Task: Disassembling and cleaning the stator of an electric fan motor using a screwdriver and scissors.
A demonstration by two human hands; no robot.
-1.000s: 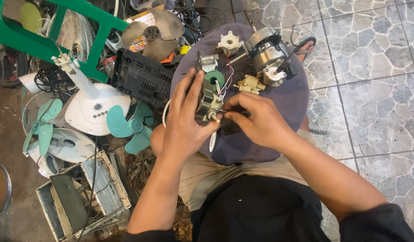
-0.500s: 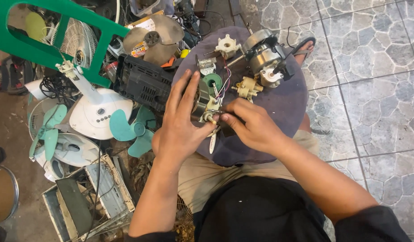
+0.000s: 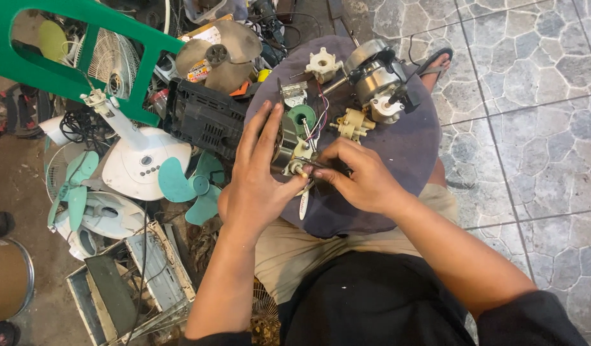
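My left hand (image 3: 260, 176) cups a small fan motor part (image 3: 289, 144) with a green coil and thin wires, holding it on a round purple stool top (image 3: 404, 154). My right hand (image 3: 363, 176) pinches a slim dark tool (image 3: 321, 166) against the cream end of that part. Behind them on the stool lie a silver fan motor (image 3: 375, 77), a cream gear housing (image 3: 352, 123) and a white plastic piece (image 3: 323, 64).
A black plastic casing (image 3: 202, 118), a white fan base (image 3: 138, 163), teal fan blades (image 3: 186, 182), a green plastic chair (image 3: 65, 70) and metal grilles (image 3: 135, 282) crowd the left. Stone tile floor (image 3: 532, 128) lies to the right.
The hands stay on the motor part with only small finger shifts. The view has drifted slightly.
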